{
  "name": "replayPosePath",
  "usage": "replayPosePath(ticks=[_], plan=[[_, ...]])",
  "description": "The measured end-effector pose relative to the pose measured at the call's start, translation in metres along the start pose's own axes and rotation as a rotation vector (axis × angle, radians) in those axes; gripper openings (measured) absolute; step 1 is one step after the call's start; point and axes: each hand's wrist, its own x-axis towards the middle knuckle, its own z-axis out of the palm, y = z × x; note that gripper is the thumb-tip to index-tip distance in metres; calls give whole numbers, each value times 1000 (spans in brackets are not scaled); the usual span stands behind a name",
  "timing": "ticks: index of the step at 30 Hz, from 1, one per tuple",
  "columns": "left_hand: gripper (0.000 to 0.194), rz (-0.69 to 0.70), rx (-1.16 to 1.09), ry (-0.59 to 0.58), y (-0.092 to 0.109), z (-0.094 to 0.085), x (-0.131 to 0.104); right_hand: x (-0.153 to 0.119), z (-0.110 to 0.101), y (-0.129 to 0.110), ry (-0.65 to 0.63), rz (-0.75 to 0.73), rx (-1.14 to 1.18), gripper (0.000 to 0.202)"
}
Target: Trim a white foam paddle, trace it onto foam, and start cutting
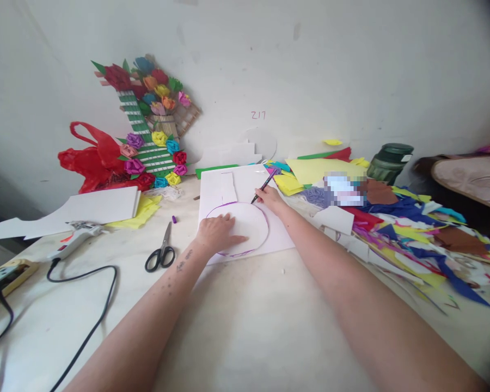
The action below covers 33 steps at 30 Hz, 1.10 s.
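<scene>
A white sheet (283, 234) lies on the table, with a round white piece (255, 226) on it and a purple line around much of the round edge. My left hand (220, 233) rests flat on the round piece, fingers spread. In my right hand (269, 198) is a purple and black pen (265, 184), its tip close to the upper right edge of the round piece. A white rectangular strip (227, 188) sits just above the circle. Black-handled scissors (161, 255) lie left of my left hand, below a small purple cap (173, 219).
A glue gun (75, 239) with a black cord and a power strip (10, 277) are at the left. Behind stand paper flowers (159, 139) and a red bag (92, 160). Coloured scraps (416, 228) and a green jar (390, 162) fill the right.
</scene>
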Motion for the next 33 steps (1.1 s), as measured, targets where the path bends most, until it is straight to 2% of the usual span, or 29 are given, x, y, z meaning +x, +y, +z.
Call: replayPosePath(ticks=[13,33], plan=[[70,-15,17,2,0,2,0,-9,-12,22,35,-67,3,20],[74,-12,36,-45,2,-1,1,-39,-29,17,43,-61,12,21]])
